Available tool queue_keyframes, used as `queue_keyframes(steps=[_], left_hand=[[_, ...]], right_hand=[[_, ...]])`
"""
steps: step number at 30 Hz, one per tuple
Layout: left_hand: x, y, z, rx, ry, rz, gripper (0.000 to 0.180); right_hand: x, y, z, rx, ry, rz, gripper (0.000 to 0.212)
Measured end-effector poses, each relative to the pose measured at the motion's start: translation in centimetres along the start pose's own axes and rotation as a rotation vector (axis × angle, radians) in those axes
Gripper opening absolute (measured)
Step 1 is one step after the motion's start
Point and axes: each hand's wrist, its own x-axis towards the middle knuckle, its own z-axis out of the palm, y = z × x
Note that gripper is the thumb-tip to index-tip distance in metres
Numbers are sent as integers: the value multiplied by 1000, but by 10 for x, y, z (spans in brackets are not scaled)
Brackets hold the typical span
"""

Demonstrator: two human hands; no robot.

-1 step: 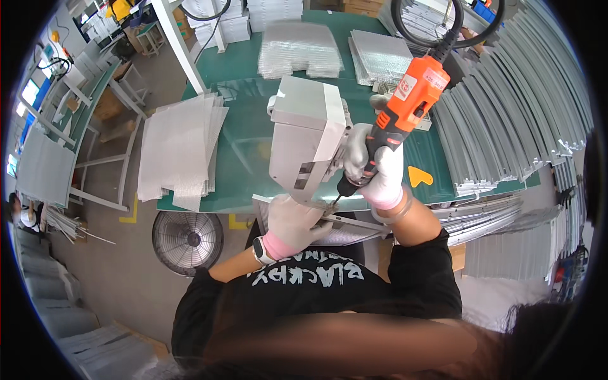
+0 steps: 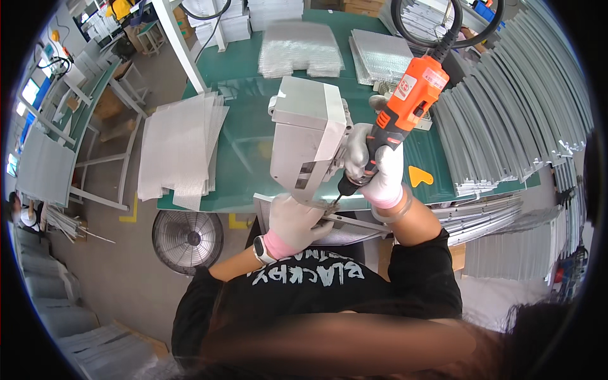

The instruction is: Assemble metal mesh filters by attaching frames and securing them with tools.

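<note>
My gloved right hand (image 2: pixel 385 180) is wrapped around the black grip of an orange and black electric screwdriver (image 2: pixel 415 92). The tool slants down toward me, its thin bit ending beside my left fingers. With fingers bent, my gloved left hand (image 2: pixel 294 221) grips a narrow grey metal bar (image 2: pixel 358 223) at the table's near edge. Its fingertips are partly hidden at the bar. Just beyond both hands stands a light grey box-shaped device (image 2: pixel 307 126) with dark slots low on its front. Metal parts on its right side are partly covered by my right hand.
Clear bubble sheets (image 2: pixel 301 50) and thin white sheets (image 2: pixel 177 149) lie on the green table (image 2: pixel 244 152). A yellow flat piece (image 2: pixel 419 177) is right of my right hand. Long grey metal strips (image 2: pixel 506 114) are stacked at right. Below the table's left side stands a floor fan (image 2: pixel 188 240).
</note>
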Motion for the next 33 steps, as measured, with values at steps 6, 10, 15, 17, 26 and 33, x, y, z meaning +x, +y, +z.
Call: queue_keyframes(steps=[6, 10, 15, 17, 26, 33], left_hand=[[-2, -4, 6, -54, 114, 27, 26], [-7, -7, 11, -46, 60, 10, 28], [-6, -5, 8, -85, 36, -27, 30], [-5, -1, 5, -61, -1, -53, 29], [17, -30, 3, 107, 60, -28, 25], [105, -101, 5, 169, 13, -59, 31]], right_hand=[[-3, 4, -3, 43, -8, 37, 73], [-7, 4, -2, 36, -25, 39, 73], [-6, 3, 0, 38, -22, 83, 76], [2, -1, 1, 40, -29, 112, 78], [112, -95, -5, -996, 150, -331, 64], [172, -161, -64, -1618, 58, -806, 40]])
